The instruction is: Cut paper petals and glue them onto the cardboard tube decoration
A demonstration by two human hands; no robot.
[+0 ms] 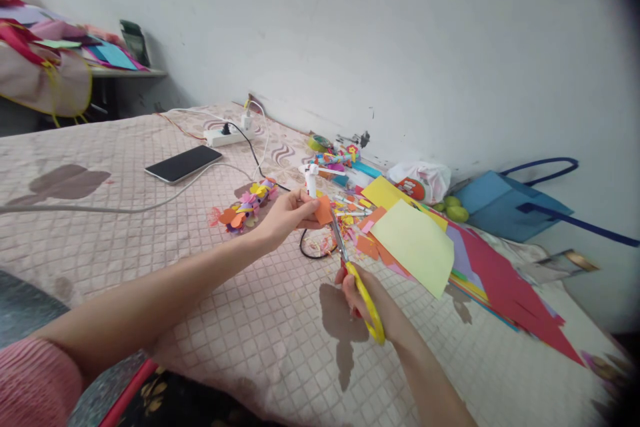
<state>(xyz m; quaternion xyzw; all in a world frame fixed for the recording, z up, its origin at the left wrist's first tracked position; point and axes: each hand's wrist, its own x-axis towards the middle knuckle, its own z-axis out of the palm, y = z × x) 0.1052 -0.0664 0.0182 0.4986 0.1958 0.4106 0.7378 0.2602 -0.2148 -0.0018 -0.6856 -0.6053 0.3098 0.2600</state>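
Observation:
My left hand [289, 215] pinches a small orange piece of paper [323, 210] above the quilted bed cover. My right hand [367, 303] grips yellow-handled scissors [361, 285], fingers through the loops, with the blades reaching up to the lower edge of the orange piece. Just right of both hands lies a pale yellow-green sheet [416, 245] on top of a spread of coloured paper [500, 280].
A colourful paper craft [249, 204], a glue stick [311, 179] and paper scraps lie beyond my hands. A phone [183, 163] and a white power strip [226, 137] with cables sit further left. A blue bag [505, 203], green fruits [454, 211] and a plastic bag [423, 180] line the wall.

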